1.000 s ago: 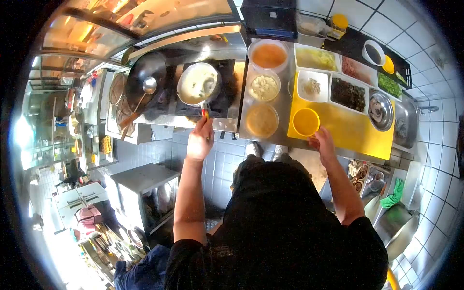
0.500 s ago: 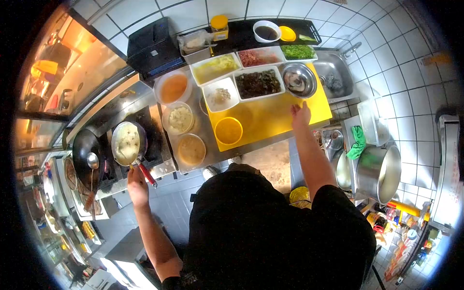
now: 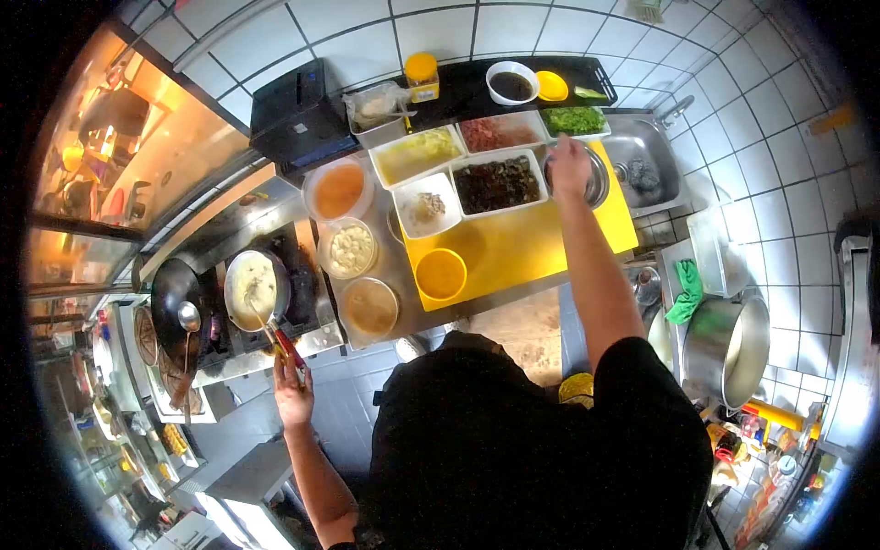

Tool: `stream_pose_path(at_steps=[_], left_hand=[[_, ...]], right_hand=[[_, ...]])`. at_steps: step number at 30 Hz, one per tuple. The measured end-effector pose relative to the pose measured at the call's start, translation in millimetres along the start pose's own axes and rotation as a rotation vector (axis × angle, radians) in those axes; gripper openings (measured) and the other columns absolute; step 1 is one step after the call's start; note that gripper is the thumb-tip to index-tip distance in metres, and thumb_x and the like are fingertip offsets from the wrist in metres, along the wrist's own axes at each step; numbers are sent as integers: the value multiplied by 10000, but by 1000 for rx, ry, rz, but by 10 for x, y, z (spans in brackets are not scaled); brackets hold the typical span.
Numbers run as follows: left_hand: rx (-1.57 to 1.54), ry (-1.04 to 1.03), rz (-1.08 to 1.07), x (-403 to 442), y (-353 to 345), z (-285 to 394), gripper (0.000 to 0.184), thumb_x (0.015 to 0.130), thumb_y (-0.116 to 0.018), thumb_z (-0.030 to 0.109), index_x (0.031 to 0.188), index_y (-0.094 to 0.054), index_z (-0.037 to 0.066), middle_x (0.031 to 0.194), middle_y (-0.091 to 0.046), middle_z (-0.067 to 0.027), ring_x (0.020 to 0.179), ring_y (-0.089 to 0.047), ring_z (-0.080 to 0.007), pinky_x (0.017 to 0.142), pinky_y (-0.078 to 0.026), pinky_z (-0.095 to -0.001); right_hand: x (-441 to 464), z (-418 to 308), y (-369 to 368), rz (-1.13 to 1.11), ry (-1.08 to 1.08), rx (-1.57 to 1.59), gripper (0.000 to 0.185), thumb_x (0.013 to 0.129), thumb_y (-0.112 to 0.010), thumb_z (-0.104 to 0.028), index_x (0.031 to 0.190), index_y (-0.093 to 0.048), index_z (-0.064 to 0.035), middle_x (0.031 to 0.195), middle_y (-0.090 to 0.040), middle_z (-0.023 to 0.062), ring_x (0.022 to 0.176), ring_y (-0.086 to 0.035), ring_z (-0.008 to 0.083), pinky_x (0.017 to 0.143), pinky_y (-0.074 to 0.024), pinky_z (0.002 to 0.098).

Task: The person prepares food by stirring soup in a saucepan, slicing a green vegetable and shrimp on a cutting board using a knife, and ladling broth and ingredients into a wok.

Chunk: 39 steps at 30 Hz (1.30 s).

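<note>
My left hand (image 3: 293, 396) is at the red handle (image 3: 290, 350) of a frying pan on the stove, its fingers closed round the handle's end. A pale, creamy mixture (image 3: 254, 284) lies in the pan, with a thin light utensil (image 3: 262, 317) reaching into it; I cannot tell whether that hand also holds the utensil. My right hand (image 3: 570, 169) is over the metal bowl (image 3: 600, 181) on the yellow board, hiding most of its contents. Its fingertips point down and are blurred, so their grip is unclear. Beside the bowl stands a white tray of dark, leafy pieces (image 3: 498, 183).
White trays hold chopped greens (image 3: 575, 120), reddish bits (image 3: 495, 134) and yellow shreds (image 3: 417, 154). A yellow bowl (image 3: 441, 274) sits on the yellow board (image 3: 513, 252). Left of the pan is a dark wok (image 3: 171, 284) with a ladle (image 3: 188, 317). A sink (image 3: 662, 147) is at right.
My right hand has moved up from the board's edge to over the metal bowl. My left hand has shifted from beside the pan to its red handle. The utensil now shows in the pan.
</note>
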<state>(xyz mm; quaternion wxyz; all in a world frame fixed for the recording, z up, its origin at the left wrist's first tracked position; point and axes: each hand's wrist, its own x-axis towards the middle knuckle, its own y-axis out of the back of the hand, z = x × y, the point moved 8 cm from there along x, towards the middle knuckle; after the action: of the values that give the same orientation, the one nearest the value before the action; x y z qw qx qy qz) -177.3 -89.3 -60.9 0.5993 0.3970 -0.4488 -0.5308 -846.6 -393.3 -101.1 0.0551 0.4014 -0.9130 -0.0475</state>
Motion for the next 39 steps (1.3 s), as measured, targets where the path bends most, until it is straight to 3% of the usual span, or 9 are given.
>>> stream_pose_path(at_steps=[4, 5, 8, 11, 14, 22, 26, 30, 39], left_hand=[[27, -20, -9, -4, 15, -18, 583, 842, -711, 120, 1382, -495, 89, 1409, -456, -260, 1233, -518, -449, 967, -503, -479], [-8, 14, -20, 4, 39, -19, 594, 833, -717, 127, 1383, -494, 91, 1409, -458, -253, 1241, -513, -445, 957, -510, -482], [-85, 184, -73, 54, 170, 68, 616, 837, -713, 141, 1400, -469, 92, 1424, -455, -228, 1188, -562, -419, 927, -529, -457], [-94, 206, -33, -29, 159, -16, 543, 865, -691, 131, 1377, -513, 105, 1376, -500, -229, 1171, -575, -416, 941, -524, -446], [-107, 230, 64, -89, 232, -22, 463, 852, -698, 112, 1289, -562, 40, 1313, -551, -223, 1102, -607, -418, 912, -539, -440], [-113, 196, 167, -25, 227, -27, 382, 857, -674, 135, 1227, -596, 79, 1267, -577, -199, 895, -674, -388, 763, -586, -429], [-76, 160, 181, 18, 83, -66, 389, 838, -689, 157, 1197, -599, 40, 1258, -577, -214, 911, -678, -357, 774, -585, -410], [-118, 189, 85, 47, -19, -149, 475, 834, -708, 218, 1242, -573, 14, 1325, -525, -250, 1043, -646, -357, 861, -561, -392], [-242, 73, 324, -497, 515, -419, 639, 783, -769, 191, 1325, -498, -12, 1330, -519, -256, 1185, -554, -398, 996, -476, -440]], right_hand=[[458, -578, -637, -156, 59, -557, 468, 933, -556, -444, 1008, -690, -2, 877, -715, 186, 797, -707, 309, 752, -532, 431], [1083, 97, -854, -163, 45, -552, 511, 931, -540, -507, 1012, -703, -30, 887, -714, 172, 851, -707, 322, 755, -544, 439], [1319, -40, -1385, -493, 527, -1493, 589, 880, -579, -602, 1138, -684, -83, 1149, -673, 136, 1004, -684, 301, 779, -560, 456], [1493, -45, -1472, -545, 524, -1635, 528, 825, -667, -567, 1095, -709, -116, 1025, -733, 98, 919, -714, 288, 748, -556, 459], [1952, 385, -1451, -414, 913, -1393, 307, 886, -644, -478, 903, -726, -182, 825, -713, 115, 755, -689, 357, 651, -540, 471], [1663, -130, -1183, -274, 750, -1480, 299, 867, -658, -506, 877, -705, -211, 799, -714, 101, 735, -693, 322, 608, -540, 451], [1642, -159, -807, -285, 7, -46, 245, 859, -666, -223, 840, -662, 21, 764, -677, 125, 651, -653, 213, 573, -533, 322], [724, -1085, -742, -416, 147, -433, 217, 872, -628, -148, 860, -628, 69, 751, -636, 85, 612, -581, 129, 535, -463, 247], [-1338, -1482, -1772, -777, -5, -296, 201, 906, -631, -150, 1009, -613, 22, 892, -630, 64, 749, -607, 121, 666, -531, 243]])
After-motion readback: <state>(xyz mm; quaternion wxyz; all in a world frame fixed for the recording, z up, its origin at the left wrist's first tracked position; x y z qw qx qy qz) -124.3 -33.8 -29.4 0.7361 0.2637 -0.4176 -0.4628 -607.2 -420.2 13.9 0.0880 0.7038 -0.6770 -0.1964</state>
